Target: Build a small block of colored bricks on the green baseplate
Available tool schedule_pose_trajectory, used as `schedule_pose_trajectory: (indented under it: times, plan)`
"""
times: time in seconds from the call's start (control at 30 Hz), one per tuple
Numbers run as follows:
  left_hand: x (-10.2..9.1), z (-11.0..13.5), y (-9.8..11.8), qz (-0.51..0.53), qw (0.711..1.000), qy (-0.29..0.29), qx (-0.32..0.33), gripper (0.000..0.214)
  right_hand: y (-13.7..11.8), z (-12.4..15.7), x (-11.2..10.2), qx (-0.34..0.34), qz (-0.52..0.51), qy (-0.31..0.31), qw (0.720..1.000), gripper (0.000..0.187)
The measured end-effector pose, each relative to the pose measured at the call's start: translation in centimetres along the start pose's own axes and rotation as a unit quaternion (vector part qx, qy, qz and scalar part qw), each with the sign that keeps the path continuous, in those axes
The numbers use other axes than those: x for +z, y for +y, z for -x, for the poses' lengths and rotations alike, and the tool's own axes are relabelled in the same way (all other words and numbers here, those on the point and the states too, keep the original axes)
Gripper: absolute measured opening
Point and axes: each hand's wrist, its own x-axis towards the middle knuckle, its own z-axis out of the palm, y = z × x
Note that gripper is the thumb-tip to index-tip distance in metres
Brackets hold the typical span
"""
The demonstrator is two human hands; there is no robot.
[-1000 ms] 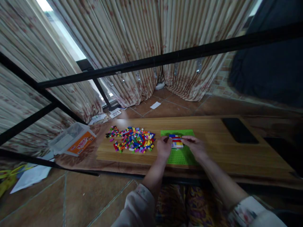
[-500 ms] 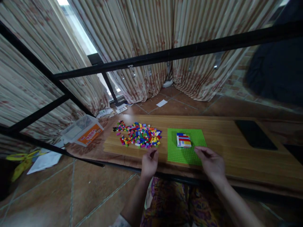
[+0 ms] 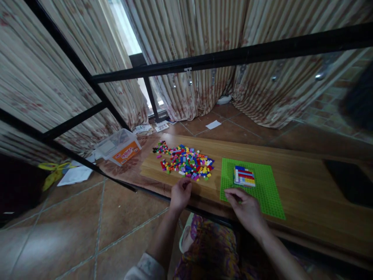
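My left hand (image 3: 180, 195) is at the front edge of the board, just below the heap of loose toy bricks (image 3: 189, 159). Its fingers curl into a pinch, and whatever they may hold is hidden. Over the near part of the green baseplate (image 3: 268, 194) is my right hand (image 3: 246, 208), thumb and fingertips pinched together. Anything between them is too small to make out. A block of stacked bricks (image 3: 244, 177), striped blue, red, white and yellow, sits on the baseplate beyond the right fingertips.
A clear plastic box (image 3: 119, 147) with an orange label stands left of the wooden board (image 3: 297, 167). At the board's right lies a dark flat object (image 3: 348, 181). A black metal rail (image 3: 215, 61) crosses beyond the board, in front of striped curtains.
The camera view has swung left, so the scene sits farther right. My right hand has moved left across the baseplate, from beside the brick block to its near side. My left hand stays near the heap.
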Motion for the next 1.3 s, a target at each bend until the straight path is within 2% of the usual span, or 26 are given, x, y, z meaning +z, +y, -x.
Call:
schedule_pose_trajectory:
  times: [0.2,0.43,0.8,0.93,1.07,1.17,1.3]
  plan:
    - [0.3,-0.2,-0.3,-0.030,0.999,-0.002,0.015,0.017,-1.4,-1.4,2.4,-0.054,0.035,-0.053,0.997,0.025]
    - [0.3,0.0,-0.5,-0.034,0.999,-0.011,0.032,0.017,-2.3,-3.3,5.0,-0.125,0.087,-0.085,0.985,0.024]
    - [0.1,0.1,-0.5,-0.029,0.998,-0.020,0.058,0.025,-4.4,-6.3,9.0,-0.241,0.187,-0.125,0.944,0.029]
    - [0.1,0.2,-0.5,-0.029,0.998,-0.026,0.054,0.024,-3.3,-7.5,8.7,-0.247,0.216,-0.130,0.936,0.027]
    - [0.0,0.3,-0.3,-0.035,0.998,-0.030,0.037,0.022,-2.5,-8.8,7.6,-0.243,0.223,-0.101,0.939,0.025]
    - [-0.1,0.2,-0.1,-0.036,0.998,-0.036,0.027,0.021,-3.1,-10.1,7.6,-0.249,0.226,-0.070,0.939,0.024]
    - [-0.3,0.2,0.2,-0.032,0.998,-0.050,0.022,0.020,-5.0,-12.7,9.1,-0.256,0.229,-0.062,0.937,0.026]
